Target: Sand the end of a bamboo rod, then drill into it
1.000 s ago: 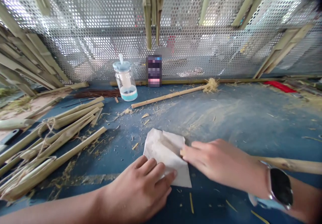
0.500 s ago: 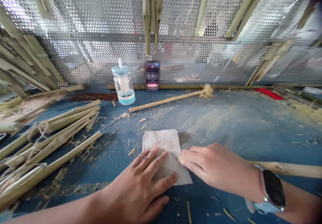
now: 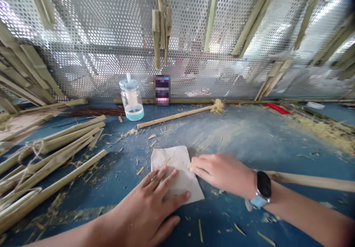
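A perforated metal wall panel (image 3: 105, 29) spans the rear of the work area. A darker horizontal band (image 3: 111, 50) crosses it. Pale bamboo strips (image 3: 156, 36) stand against the panel at its centre and toward both sides. A horizontal bamboo pole (image 3: 188, 101) runs along the panel base, at the rear of the blue work surface (image 3: 241, 132). Bright light passes through the perforations; shapes behind the panel are blurred.
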A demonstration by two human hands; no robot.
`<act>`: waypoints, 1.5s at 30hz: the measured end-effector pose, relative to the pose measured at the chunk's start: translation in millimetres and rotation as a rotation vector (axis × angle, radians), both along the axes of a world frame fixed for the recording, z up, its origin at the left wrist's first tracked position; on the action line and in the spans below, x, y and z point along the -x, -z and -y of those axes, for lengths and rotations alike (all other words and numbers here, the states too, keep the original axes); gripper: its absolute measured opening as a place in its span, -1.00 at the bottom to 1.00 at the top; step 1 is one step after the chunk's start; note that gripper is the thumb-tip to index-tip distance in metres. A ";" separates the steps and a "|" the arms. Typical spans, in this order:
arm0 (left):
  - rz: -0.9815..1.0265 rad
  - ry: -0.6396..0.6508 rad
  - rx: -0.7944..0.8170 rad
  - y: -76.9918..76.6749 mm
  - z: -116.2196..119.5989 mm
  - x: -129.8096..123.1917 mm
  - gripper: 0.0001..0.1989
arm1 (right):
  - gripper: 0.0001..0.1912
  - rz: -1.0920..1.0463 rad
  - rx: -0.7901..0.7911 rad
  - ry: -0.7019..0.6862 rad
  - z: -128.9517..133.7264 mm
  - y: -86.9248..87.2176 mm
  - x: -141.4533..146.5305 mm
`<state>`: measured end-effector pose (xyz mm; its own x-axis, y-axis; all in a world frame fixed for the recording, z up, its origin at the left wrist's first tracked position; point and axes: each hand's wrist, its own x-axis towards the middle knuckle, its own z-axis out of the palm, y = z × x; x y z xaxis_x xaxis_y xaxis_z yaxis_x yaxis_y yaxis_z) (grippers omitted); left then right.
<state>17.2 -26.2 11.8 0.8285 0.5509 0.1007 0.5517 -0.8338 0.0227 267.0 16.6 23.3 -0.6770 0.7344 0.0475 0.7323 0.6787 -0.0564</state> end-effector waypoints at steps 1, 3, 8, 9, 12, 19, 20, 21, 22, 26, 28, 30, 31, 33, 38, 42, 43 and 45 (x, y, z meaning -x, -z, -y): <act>-0.013 0.006 -0.001 -0.2 0.0 -0.1 -0.49 | -0.75 0.007 0.004 -0.017 -0.8 -0.5 -0.2; -0.043 0.014 0.002 -0.7 0.3 -0.4 -0.49 | -0.76 0.008 0.030 -0.060 -1.6 -1.1 0.0; -0.056 0.000 -0.012 -3.0 1.9 -1.0 -0.51 | -0.71 -0.009 0.025 -0.023 -8.6 0.3 -0.2; -0.053 0.001 -0.024 -3.8 1.8 -1.4 -0.51 | -0.71 0.009 0.004 -0.016 -8.1 0.5 -0.1; -0.045 0.030 -0.066 -6.5 0.5 -3.1 -0.51 | -0.72 0.044 -0.026 -0.058 0.4 0.8 1.6; 0.015 0.038 -0.107 -8.8 -2.4 -4.5 -0.56 | -0.71 0.024 -0.072 -0.055 -7.2 4.2 0.4; 0.011 0.036 -0.102 -8.7 -2.2 -4.4 -0.56 | -0.72 0.047 -0.088 -0.048 -8.7 3.7 -0.5; 0.013 0.037 -0.093 -8.6 -1.7 -4.3 -0.57 | -0.74 0.073 -0.098 -0.050 -8.3 2.8 -1.3; 0.019 0.039 -0.080 -8.6 -1.1 -4.1 -0.58 | -0.77 0.098 -0.101 -0.055 -6.4 1.4 -1.9; 0.030 0.049 -0.024 -9.9 1.2 -2.3 -0.62 | -0.78 0.099 -0.070 -0.064 4.2 -4.3 -3.7; 0.003 0.056 0.004 -11.0 0.9 -1.5 -0.62 | -0.74 0.029 -0.056 -0.057 2.3 -5.0 -5.2; -0.022 0.076 0.038 -12.0 -0.2 -1.2 -0.61 | -0.70 -0.049 -0.040 -0.027 -6.0 -3.9 -7.9; -0.030 0.091 0.055 -12.3 -0.9 -1.1 -0.61 | -0.69 -0.077 -0.036 -0.003 -11.5 -3.0 -9.7; -0.046 0.121 0.088 -12.3 -2.0 -1.1 -0.61 | -0.69 -0.080 -0.034 0.034 -21.5 -1.0 -13.2; -0.078 0.116 0.082 -10.1 -3.2 -0.9 -0.61 | -0.74 0.010 -0.034 -0.027 -12.6 0.4 -11.8; -0.051 0.119 0.007 -8.1 -3.4 -1.0 -0.60 | -0.74 -0.017 0.068 -0.138 2.9 -0.1 -4.8; -0.037 0.124 -0.006 -7.5 -3.2 -1.0 -0.61 | -0.73 -0.017 0.057 -0.124 1.5 0.2 -4.9; 0.001 0.124 -0.035 -5.7 -2.3 -1.0 -0.64 | -0.73 -0.022 -0.001 -0.052 -3.7 1.4 -6.5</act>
<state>18.2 -24.0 17.5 0.8901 0.4400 0.1187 0.4439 -0.8960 -0.0072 273.4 20.3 21.9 -0.7130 0.6983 0.0631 0.6947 0.7158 -0.0712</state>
